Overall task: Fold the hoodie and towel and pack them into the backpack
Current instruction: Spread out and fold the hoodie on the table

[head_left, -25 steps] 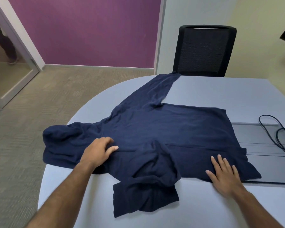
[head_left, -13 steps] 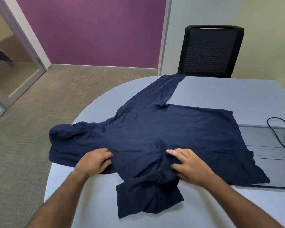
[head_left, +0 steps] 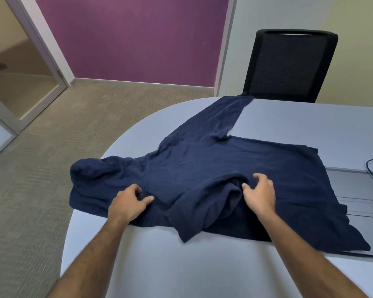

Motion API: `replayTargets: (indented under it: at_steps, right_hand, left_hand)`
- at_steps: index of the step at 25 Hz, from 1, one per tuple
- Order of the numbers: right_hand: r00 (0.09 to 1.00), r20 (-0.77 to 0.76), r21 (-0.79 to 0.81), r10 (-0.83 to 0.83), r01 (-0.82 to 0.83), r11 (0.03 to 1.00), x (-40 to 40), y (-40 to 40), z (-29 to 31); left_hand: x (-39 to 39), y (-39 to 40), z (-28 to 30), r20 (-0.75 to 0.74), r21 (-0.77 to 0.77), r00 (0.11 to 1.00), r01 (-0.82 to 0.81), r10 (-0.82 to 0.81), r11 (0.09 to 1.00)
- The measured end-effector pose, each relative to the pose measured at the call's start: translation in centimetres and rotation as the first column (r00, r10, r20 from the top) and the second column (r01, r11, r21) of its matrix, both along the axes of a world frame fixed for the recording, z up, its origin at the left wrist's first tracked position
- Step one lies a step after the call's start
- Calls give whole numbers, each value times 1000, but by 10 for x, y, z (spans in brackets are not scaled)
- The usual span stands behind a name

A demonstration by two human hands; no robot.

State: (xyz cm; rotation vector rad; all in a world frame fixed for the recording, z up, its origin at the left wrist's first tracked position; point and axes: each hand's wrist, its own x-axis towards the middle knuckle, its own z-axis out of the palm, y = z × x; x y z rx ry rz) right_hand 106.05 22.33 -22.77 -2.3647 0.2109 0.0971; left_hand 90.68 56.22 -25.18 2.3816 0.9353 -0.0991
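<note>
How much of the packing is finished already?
Only the start. The navy hoodie lies spread on the table, with its far sleeve stretched out. Right now the left hand pinches the cloth by the hood and the right hand gathers the near sleeve. Folding remains. No towel or backpack is in view.

Two bare forearms enter from the near edge, one at the left and one at the right; neither carries a sleeve, watch, band or glove in view; fine dark hair covers both forearms, thicker toward the near edge; the left hand (head_left: 128, 203) and the right hand (head_left: 260, 195) are bare too, with no rings and short, unpainted nails.
</note>
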Motion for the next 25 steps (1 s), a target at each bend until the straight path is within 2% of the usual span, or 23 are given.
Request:
replayTargets:
  at_steps: [2,3,5,6,7,8,9,10,11,12,14,15,17,18,20,21,23,25]
  right_hand:
    - [981,190,157,-44,14,988,-15,5,0]
    - [967,253,187,-36,-13,982,-24,8,1]
    - [924,375,111,82,-133,985,-39,12,-2]
    - [867,458,3,195,-221,975,-45,13,-4]
    - [759,553,-144,345,-321,936,-51,13,-7]
    - [611,610,-305,504,-406,862,-57,15,-9]
    - [467,603,-460,647,-459,760,-61,18,-12]
    - [373,530,-590,761,-482,648,-64,25,-14]
    - [349,422,-684,837,-484,547,-65,33,-17]
    - [378,320,-732,869,-483,480,-66,42,-21]
    - [459,249,-729,853,-492,477,-63,54,-24]
    - [477,268,-695,837,-506,511,-59,54,-23]
    - [505,386,-509,772,-582,635,-52,42,-13]
    - [542,429,-364,723,-629,687,-47,31,-2]
    - [682,431,29,591,-665,746,-40,0,25]
    - [753,398,220,523,-632,743,-35,-21,38]
    - [868,276,504,414,-497,706,-21,-68,54]
    - [950,47,672,309,-259,694,-10,-120,57]
  left_hand:
    - [-7,6,3,34,-180,996,92,-87,979]
    - [-8,11,3,40,-250,991,130,-124,959]
    - [-8,18,3,40,-255,988,154,-149,955]
    - [-7,18,3,42,-190,987,158,-153,969]
    - [-7,17,3,46,-71,981,191,-188,979]
    - [-7,15,1,67,105,958,273,-280,956]
    - [-8,13,-3,70,312,899,391,-432,866]
    - [-9,11,-7,58,495,812,482,-581,723]
    - [-9,8,-11,47,617,733,513,-678,597]
    - [-8,4,-14,44,682,683,513,-729,521]
    - [-2,-6,-18,27,734,664,495,-748,466]
    - [0,-10,-18,-4,739,678,497,-735,455]
    - [3,-12,-19,-47,753,708,488,-705,440]
    - [4,-11,-18,-42,758,724,472,-689,451]
    - [4,-9,-13,-28,760,748,447,-663,472]
    - [4,-9,-11,-28,758,749,448,-662,475]
    - [4,-10,-10,-45,749,739,470,-672,467]
    - [6,-12,-8,-80,736,729,504,-680,453]
